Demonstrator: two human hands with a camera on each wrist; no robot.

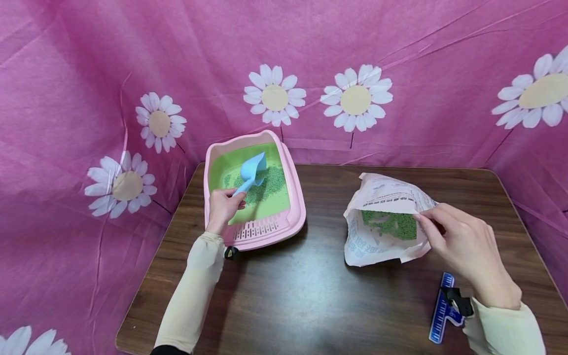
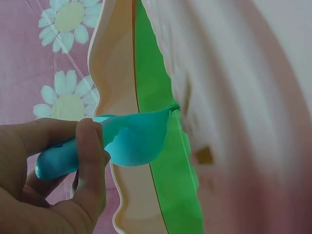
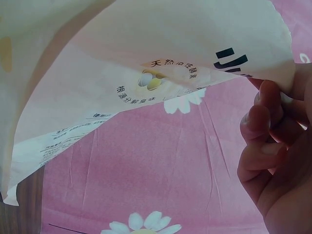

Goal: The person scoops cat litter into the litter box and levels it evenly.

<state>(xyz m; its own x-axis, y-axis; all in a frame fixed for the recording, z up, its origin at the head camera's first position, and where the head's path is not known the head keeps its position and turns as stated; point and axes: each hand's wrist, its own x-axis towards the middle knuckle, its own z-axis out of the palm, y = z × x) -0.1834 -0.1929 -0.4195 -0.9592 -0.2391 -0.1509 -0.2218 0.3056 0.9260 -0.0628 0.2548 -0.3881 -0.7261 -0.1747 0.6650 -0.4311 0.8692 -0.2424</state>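
A light blue scoop (image 1: 252, 169) is gripped by its handle in my left hand (image 1: 223, 209), over the pink litter box (image 1: 296, 217). Green pellets (image 1: 271, 181) lie on the box's green floor, below the scoop. In the left wrist view the scoop (image 2: 139, 139) points toward the box, and whether pellets are in its bowl cannot be seen. On the right, my right hand (image 1: 470, 246) pinches the edge of a white printed bag (image 1: 386, 190). The bag's mouth gapes toward me, with green pellets (image 1: 392, 224) inside. The right wrist view shows the bag's side (image 3: 122, 63) stretched from the fingers.
A blue comb-like tool (image 1: 441, 308) with a T-shaped body lies on the wooden table (image 1: 284, 296) by my right wrist. Slots pierce the front ledge (image 1: 257, 228) of the box. Behind the table hangs a pink cloth (image 1: 319, 44) with white daisies.
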